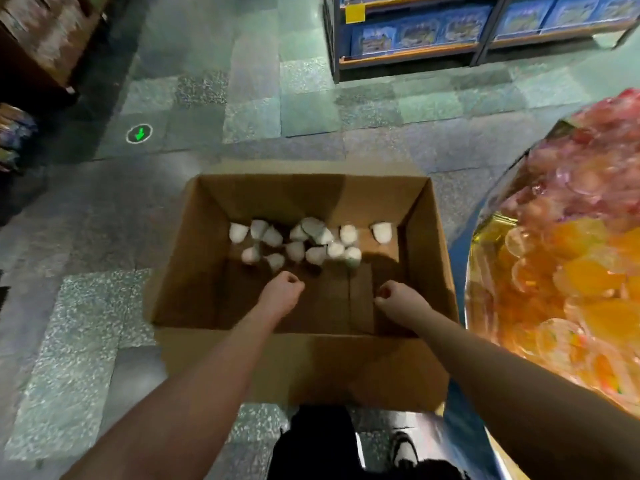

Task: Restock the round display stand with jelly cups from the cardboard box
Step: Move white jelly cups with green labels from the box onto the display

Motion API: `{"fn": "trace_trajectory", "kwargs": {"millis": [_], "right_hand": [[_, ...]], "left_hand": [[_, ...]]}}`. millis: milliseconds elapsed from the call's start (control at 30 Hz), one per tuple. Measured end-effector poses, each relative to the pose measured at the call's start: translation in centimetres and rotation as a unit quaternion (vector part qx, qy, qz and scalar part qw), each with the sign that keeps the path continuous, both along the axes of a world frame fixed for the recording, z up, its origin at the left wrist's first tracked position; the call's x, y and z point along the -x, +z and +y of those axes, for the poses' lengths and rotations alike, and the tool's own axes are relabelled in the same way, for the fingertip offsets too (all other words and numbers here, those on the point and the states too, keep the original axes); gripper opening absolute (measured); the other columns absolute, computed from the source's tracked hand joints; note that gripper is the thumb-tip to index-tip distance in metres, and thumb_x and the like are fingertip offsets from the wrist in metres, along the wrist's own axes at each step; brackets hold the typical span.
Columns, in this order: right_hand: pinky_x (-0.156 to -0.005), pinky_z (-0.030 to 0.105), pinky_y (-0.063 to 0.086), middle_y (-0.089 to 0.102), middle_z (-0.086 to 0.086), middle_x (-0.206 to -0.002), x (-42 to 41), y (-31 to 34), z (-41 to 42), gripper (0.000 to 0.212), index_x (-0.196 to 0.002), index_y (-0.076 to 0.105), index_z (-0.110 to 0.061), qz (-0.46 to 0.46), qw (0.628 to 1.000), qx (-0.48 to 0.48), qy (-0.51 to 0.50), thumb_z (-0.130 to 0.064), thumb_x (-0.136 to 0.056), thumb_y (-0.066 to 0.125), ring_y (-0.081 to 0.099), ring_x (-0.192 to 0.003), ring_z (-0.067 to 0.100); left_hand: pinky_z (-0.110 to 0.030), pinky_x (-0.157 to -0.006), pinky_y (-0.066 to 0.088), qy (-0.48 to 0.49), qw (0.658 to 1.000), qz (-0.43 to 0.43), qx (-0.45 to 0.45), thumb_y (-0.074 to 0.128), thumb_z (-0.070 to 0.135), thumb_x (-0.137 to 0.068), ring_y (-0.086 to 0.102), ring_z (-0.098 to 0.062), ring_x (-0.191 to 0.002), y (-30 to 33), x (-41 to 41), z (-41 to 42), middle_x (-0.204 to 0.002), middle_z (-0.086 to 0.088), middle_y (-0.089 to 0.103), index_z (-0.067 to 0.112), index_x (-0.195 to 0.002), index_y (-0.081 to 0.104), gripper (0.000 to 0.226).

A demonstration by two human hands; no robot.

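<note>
The cardboard box [304, 362] sits open on the tiled floor [86, 341], its long axis running left to right, the open top facing up. A loose cluster of white jelly cups [301, 242] lies on the box bottom towards the far wall; they are tipped at mixed angles, some on their sides, too blurred to read each one's direction. Both bare forearms reach forward and down over the near wall into the box. The left hand [281, 292] hangs knuckles-up with fingers curled in, holding nothing that shows. The right hand [394, 299] is likewise curled, fingertips tucked toward the palm, and whether it holds anything cannot be told. The cups lie just beyond both sets of fingers, apart from them. The round display stand [568, 258], heaped with orange and pink cups, stands just right of the box
</note>
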State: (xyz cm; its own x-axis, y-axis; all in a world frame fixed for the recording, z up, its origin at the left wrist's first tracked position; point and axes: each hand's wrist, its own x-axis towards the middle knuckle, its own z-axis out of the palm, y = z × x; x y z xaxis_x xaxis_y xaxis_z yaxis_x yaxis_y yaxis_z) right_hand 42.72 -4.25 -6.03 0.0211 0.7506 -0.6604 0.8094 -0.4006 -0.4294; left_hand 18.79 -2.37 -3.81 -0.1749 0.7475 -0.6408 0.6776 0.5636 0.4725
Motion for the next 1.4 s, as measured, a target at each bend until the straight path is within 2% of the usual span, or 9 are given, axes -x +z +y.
{"fn": "trace_trajectory", "kwargs": {"millis": [200, 400, 600, 800, 1033, 1133, 1200, 1233, 1400], "right_hand": [[-0.099, 0.04, 0.048, 0.047, 0.011, -0.143, 3.1, -7.2, 6.6, 0.058, -0.147, 0.037, -0.014, -0.054, 0.995, 0.079, -0.039, -0.031, -0.095, 0.056, 0.054, -0.124, 0.029], [-0.091, 0.04, 0.042, 0.041, 0.013, -0.144, 5.2, -14.5, 11.7, 0.054, -0.15, 0.029, -0.022, -0.062, 0.996, 0.053, -0.027, -0.036, -0.1, 0.046, 0.048, -0.123, 0.034], [-0.098, 0.046, 0.045, 0.031, 0.012, -0.15, 6.6, -19.4, 14.3, 0.083, -0.156, 0.004, -0.033, -0.062, 0.995, 0.071, -0.028, -0.036, -0.094, 0.059, 0.045, -0.128, 0.035], [-0.091, 0.045, 0.05, 0.044, 0.015, -0.135, 7.1, -21.9, 13.3, 0.07, -0.154, 0.014, -0.037, -0.094, 0.994, -0.005, -0.062, -0.023, -0.098, 0.053, 0.054, -0.112, 0.034], [-0.079, 0.039, 0.046, 0.059, 0.015, -0.117, 7.2, -21.1, 11.9, 0.048, -0.143, 0.036, -0.031, -0.08, 0.989, 0.003, -0.124, -0.018, -0.099, 0.049, 0.06, -0.106, 0.034], [-0.085, 0.04, 0.052, 0.058, 0.014, -0.126, 6.9, -18.9, 11.1, 0.051, -0.145, 0.034, -0.028, -0.021, 0.976, 0.088, -0.197, -0.013, -0.099, 0.049, 0.059, -0.111, 0.034], [-0.086, 0.04, 0.057, 0.06, 0.01, -0.119, 6.4, -16.6, 10.2, 0.049, -0.146, 0.035, -0.024, 0.076, 0.944, 0.123, -0.296, -0.017, -0.1, 0.052, 0.062, -0.104, 0.028], [-0.082, 0.039, 0.058, 0.06, 0.007, -0.113, 6.1, -15.3, 9.4, 0.048, -0.146, 0.036, -0.023, 0.14, 0.916, 0.134, -0.352, -0.02, -0.101, 0.052, 0.063, -0.1, 0.026], [-0.071, 0.034, 0.055, 0.063, 0.015, -0.117, 3.6, -7.1, 3.8, 0.034, -0.133, 0.044, -0.021, 0.351, 0.817, 0.095, -0.447, -0.024, -0.101, 0.053, 0.066, -0.091, 0.023]], "left_hand": [[-0.038, -0.095, 0.046, -0.043, 0.996, -0.004, 0.078, 0.052, 0.035, -0.097, 0.054, -0.026, -0.117, -7.7, 1.0, 8.0, -0.137, -0.009, 0.051, 0.022, -0.144, 0.039, 0.051], [-0.041, -0.103, 0.039, -0.119, 0.986, 0.002, 0.12, 0.05, 0.046, -0.097, 0.043, -0.035, -0.133, -15.1, -0.6, 13.6, -0.146, -0.013, 0.045, 0.028, -0.153, 0.022, 0.066], [-0.046, -0.1, 0.043, -0.16, 0.979, 0.04, 0.124, 0.048, 0.052, -0.095, 0.047, -0.04, -0.127, -20.8, -1.3, 15.7, -0.142, -0.015, 0.046, 0.034, -0.151, 0.017, 0.067], [-0.039, -0.083, 0.041, -0.153, 0.986, 0.037, 0.05, 0.051, 0.051, -0.094, 0.055, -0.04, -0.117, -24.0, -1.2, 15.5, -0.132, -0.014, 0.056, 0.032, -0.146, 0.028, 0.06], [-0.037, -0.1, 0.041, -0.14, 0.988, 0.007, 0.058, 0.054, 0.043, -0.095, 0.05, -0.037, -0.126, -22.9, -0.2, 13.6, -0.14, -0.012, 0.052, 0.032, -0.146, 0.038, 0.055], [-0.033, -0.084, 0.053, -0.044, 0.992, -0.083, 0.087, 0.056, 0.034, -0.095, 0.059, -0.033, -0.115, -20.6, 0.5, 11.9, -0.139, -0.005, 0.054, 0.031, -0.148, 0.038, 0.056], [-0.025, -0.051, 0.048, 0.037, 0.982, -0.151, 0.108, 0.055, 0.032, -0.094, 0.068, -0.025, -0.079, -18.3, 1.2, 10.5, -0.122, -0.001, 0.064, 0.033, -0.146, 0.041, 0.054], [-0.024, -0.046, 0.043, 0.062, 0.976, -0.176, 0.115, 0.055, 0.032, -0.094, 0.066, -0.021, -0.067, -17.0, 1.6, 9.8, -0.112, 0.0, 0.068, 0.033, -0.144, 0.044, 0.051], [-0.026, -0.052, 0.04, 0.111, 0.946, -0.287, 0.104, 0.054, 0.03, -0.096, 0.06, -0.016, -0.062, -8.0, 1.9, 5.7, -0.101, -0.002, 0.072, 0.031, -0.132, 0.054, 0.036]]}}
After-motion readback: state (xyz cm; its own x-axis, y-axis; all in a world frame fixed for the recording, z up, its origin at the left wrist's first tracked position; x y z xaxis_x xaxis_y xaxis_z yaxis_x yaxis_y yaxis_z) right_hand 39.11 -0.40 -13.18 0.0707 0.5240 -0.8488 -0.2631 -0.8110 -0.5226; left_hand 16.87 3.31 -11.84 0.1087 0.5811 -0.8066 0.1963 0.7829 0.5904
